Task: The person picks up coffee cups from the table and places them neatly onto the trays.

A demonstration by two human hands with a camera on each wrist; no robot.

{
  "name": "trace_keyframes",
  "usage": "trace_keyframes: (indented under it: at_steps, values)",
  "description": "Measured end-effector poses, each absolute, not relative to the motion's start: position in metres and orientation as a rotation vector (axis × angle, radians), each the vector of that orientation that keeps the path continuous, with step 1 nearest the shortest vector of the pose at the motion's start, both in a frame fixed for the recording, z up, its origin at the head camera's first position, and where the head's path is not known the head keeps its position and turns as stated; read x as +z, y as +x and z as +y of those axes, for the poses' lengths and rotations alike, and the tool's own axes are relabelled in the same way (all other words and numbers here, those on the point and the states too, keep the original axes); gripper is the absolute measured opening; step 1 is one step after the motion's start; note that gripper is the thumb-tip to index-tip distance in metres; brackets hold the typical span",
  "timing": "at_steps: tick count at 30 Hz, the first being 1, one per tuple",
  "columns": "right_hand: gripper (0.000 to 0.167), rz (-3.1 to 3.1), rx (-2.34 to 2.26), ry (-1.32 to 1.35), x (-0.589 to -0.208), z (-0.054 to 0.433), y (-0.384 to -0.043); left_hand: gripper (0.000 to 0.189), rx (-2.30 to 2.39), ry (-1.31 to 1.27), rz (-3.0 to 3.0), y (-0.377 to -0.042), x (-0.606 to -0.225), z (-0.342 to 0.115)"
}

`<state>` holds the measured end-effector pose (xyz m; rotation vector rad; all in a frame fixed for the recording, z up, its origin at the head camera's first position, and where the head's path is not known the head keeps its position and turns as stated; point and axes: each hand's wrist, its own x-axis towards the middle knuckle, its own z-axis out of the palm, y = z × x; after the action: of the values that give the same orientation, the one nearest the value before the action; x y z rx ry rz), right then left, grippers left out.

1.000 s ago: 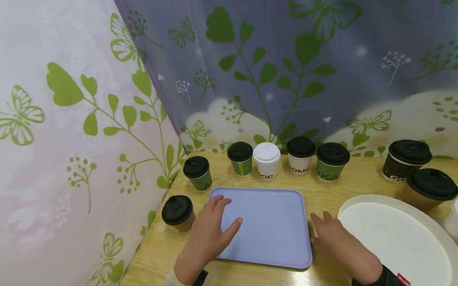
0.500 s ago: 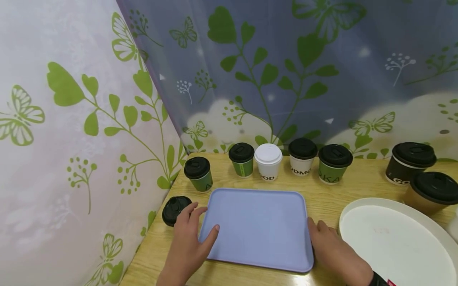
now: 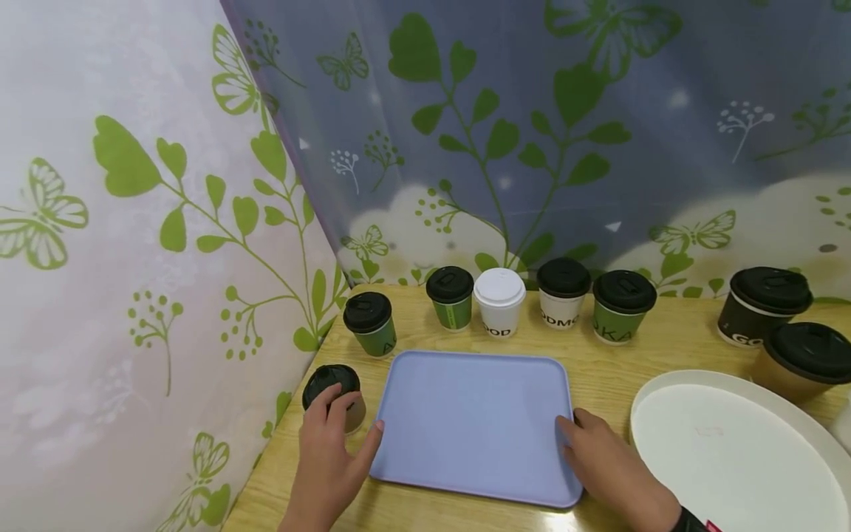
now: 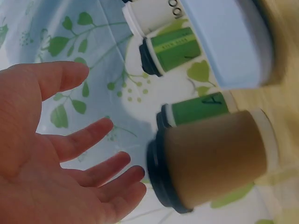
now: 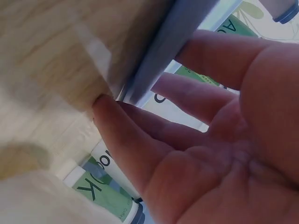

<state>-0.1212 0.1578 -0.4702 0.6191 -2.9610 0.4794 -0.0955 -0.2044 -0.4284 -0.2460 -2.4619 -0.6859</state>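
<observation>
In the head view, my left hand (image 3: 327, 447) reaches beside the brown paper cup (image 3: 355, 415) with a black lid, its fingertips overlapping the lid. The left wrist view shows the fingers spread, with a gap to that cup (image 4: 215, 158). My right hand (image 3: 605, 459) grips the right edge of a light blue rectangular tray (image 3: 475, 421) that lies on the table. In the right wrist view, the thumb and fingers meet the tray's rim (image 5: 152, 58), with one fingertip down at the tabletop. Nothing lies on the tray.
A green cup (image 3: 375, 336) stands behind the brown one. Along the back are another green cup (image 3: 452, 310), white cups (image 3: 500, 314) and an OKA cup (image 3: 614, 321). A round white tray (image 3: 725, 465) lies at right, near a black cup (image 3: 741, 321) and a tan cup (image 3: 784, 373).
My left hand has moved left from over the blue tray to the brown cup. My right hand has moved from beside the tray onto its right edge.
</observation>
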Motion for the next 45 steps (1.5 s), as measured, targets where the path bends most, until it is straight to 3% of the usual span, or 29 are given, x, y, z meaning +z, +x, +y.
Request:
trace_keyframes:
  at_steps: [24,40,45]
  values:
    - [0.028,-2.856,0.281,0.535,-0.485,0.143,-0.113,0.08,-0.627,-0.19,-2.554,-0.116,-0.447,-0.239]
    - [0.026,-2.823,0.217,0.56,-0.486,0.147,-0.113,0.086,-0.725,-0.07,-2.749,-0.133,-0.445,-0.241]
    - [0.026,-2.828,0.21,0.553,-0.485,0.148,-0.114,0.073,-0.794,-0.049,-2.676,-0.141,-0.447,-0.235]
